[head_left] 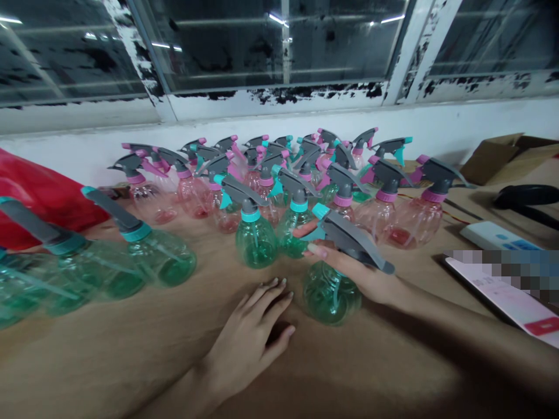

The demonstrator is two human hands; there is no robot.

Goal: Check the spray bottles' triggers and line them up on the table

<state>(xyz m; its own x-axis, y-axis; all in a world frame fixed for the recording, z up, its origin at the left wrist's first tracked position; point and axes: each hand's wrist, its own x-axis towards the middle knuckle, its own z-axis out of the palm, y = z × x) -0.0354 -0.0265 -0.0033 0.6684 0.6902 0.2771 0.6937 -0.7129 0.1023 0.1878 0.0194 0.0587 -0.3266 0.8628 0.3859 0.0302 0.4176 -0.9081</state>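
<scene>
My right hand [349,267] grips a green spray bottle [332,299] round its neck, just under the grey sprayer head with a teal nozzle and trigger. The bottle stands about upright at the table's middle. To its left, my left hand [253,331] lies on the wooden table [174,349], fingers stretched out and nothing in them. Just beyond my hands stand two more green spray bottles [256,241], with teal collars. Behind these is a crowd of pink spray bottles [194,195] with pink collars, mixed with some teal ones.
Several green spray bottles [170,259] stand at the left, before a red bag [39,192]. On the right lie a phone [502,291], a white device with blue markings [498,235], a black object [530,196] and an open cardboard box [502,157]. Windows and a white wall close off the back.
</scene>
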